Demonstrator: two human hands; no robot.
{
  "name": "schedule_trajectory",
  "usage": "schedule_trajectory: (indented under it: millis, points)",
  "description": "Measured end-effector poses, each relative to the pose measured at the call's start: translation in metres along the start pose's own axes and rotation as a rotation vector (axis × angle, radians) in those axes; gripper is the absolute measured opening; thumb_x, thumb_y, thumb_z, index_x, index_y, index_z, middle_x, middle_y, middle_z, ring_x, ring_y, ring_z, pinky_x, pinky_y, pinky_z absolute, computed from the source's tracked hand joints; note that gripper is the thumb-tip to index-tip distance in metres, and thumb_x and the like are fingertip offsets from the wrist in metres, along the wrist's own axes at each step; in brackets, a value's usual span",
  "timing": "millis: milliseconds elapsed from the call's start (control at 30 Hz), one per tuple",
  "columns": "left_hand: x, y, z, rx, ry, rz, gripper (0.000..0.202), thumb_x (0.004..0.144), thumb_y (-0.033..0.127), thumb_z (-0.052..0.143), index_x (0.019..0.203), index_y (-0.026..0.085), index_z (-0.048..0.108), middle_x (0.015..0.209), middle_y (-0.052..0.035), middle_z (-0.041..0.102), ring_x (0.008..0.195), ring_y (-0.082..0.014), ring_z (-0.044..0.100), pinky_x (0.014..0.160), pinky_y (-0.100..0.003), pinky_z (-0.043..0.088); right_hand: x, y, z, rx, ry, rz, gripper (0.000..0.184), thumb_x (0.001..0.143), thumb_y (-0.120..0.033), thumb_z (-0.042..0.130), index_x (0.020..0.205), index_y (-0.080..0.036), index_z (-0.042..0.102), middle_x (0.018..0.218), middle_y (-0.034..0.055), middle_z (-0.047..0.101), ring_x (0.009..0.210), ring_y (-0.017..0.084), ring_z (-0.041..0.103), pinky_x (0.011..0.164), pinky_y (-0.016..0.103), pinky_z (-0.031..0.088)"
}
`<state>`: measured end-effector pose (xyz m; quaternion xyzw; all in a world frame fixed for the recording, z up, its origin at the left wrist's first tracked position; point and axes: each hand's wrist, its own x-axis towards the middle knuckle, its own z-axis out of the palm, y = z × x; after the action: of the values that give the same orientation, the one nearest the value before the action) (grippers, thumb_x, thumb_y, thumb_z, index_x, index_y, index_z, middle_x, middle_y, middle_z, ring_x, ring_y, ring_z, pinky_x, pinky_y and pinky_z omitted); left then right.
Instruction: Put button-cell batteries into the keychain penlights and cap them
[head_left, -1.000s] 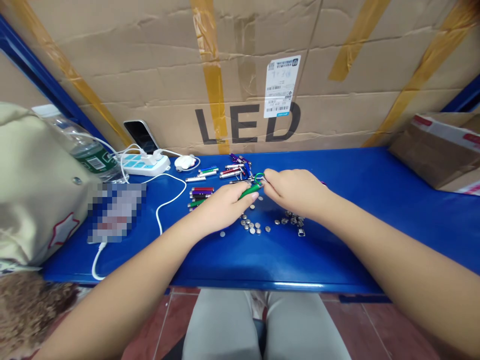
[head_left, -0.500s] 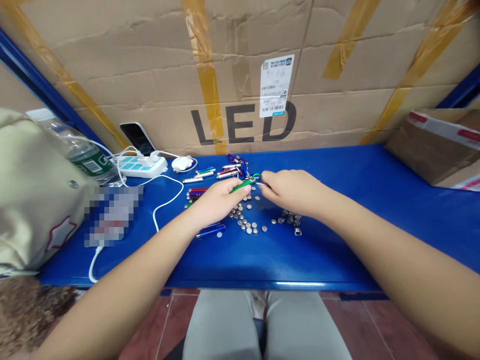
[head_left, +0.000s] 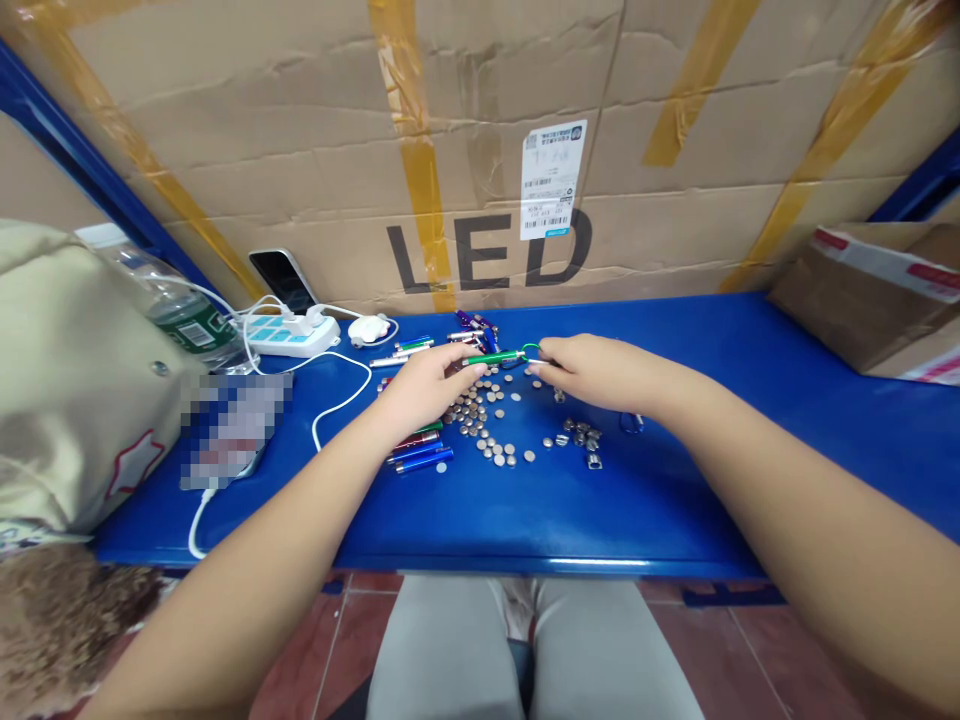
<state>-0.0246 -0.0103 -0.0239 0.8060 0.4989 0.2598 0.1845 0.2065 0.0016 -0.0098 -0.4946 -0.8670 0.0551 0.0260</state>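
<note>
My left hand [head_left: 427, 392] is closed on a slim green penlight-like metal tube [head_left: 496, 358], held level above the table. Its right end points toward my right hand [head_left: 600, 372], whose thumb and fingers are pinched together. A thin silvery piece [head_left: 535, 362] shows at those fingertips, and a green wire-like loop [head_left: 531, 348] lies beside them. Part of what this hand holds is hidden. Below the hands, many button cells [head_left: 469, 412] are scattered. Several blue, red and green tubes [head_left: 424, 460] lie by my left wrist, and more tubes [head_left: 480, 325] are heaped behind.
Small metal end pieces [head_left: 583, 436] and a blue clip [head_left: 631, 423] lie at right. On the left are a power strip [head_left: 292, 335], white cables, a phone [head_left: 282, 280], a bottle [head_left: 187, 320] and a beige bag [head_left: 75, 380]. A cardboard box [head_left: 862, 300] stands far right.
Both hands have moved slightly apart, and the green tube now lies more level with more of it showing. The view has shifted a little, uncovering more tubes and button cells.
</note>
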Motion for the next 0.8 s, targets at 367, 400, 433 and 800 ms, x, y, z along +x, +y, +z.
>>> schedule_trajectory:
  millis: [367, 400, 433, 800]
  points:
    - [0.018, -0.024, 0.007, 0.27, 0.121, 0.066, 0.028, 0.095, 0.025, 0.052, 0.116, 0.02, 0.071, 0.112, -0.0073, 0.07, 0.105, -0.0219, 0.063, 0.097, -0.036, 0.047, 0.022, 0.009, 0.019, -0.039, 0.062, 0.058, 0.03, 0.098, -0.036, 0.036, 0.096, -0.022, 0.061, 0.089, 0.0078, 0.07, 0.074, 0.02, 0.058, 0.055, 0.027, 0.029]
    - [0.02, -0.026, 0.007, 0.275, 0.143, 0.053, 0.029, 0.096, 0.026, 0.051, 0.117, 0.02, 0.07, 0.113, -0.0073, 0.07, 0.107, -0.0225, 0.063, 0.098, -0.037, 0.047, 0.022, 0.009, 0.019, -0.038, 0.07, 0.06, 0.029, 0.097, -0.036, 0.036, 0.097, -0.022, 0.062, 0.09, 0.0078, 0.07, 0.074, 0.02, 0.059, 0.055, 0.028, 0.029]
    - [0.021, -0.028, 0.007, 0.284, 0.163, 0.033, 0.029, 0.096, 0.027, 0.051, 0.118, 0.02, 0.069, 0.114, -0.0076, 0.07, 0.108, -0.0231, 0.062, 0.099, -0.037, 0.047, 0.022, 0.01, 0.019, -0.037, 0.079, 0.062, 0.029, 0.097, -0.036, 0.037, 0.099, -0.022, 0.062, 0.091, 0.0078, 0.071, 0.075, 0.02, 0.059, 0.055, 0.028, 0.03]
    - [0.03, -0.046, 0.009, 0.457, 0.119, -0.1, 0.03, 0.092, 0.029, 0.054, 0.117, 0.021, 0.069, 0.119, -0.0089, 0.069, 0.113, -0.0291, 0.059, 0.099, -0.044, 0.044, 0.019, 0.016, 0.014, -0.028, 0.117, 0.071, 0.031, 0.095, -0.035, 0.039, 0.098, -0.022, 0.067, 0.089, 0.0071, 0.071, 0.076, 0.019, 0.059, 0.057, 0.027, 0.032]
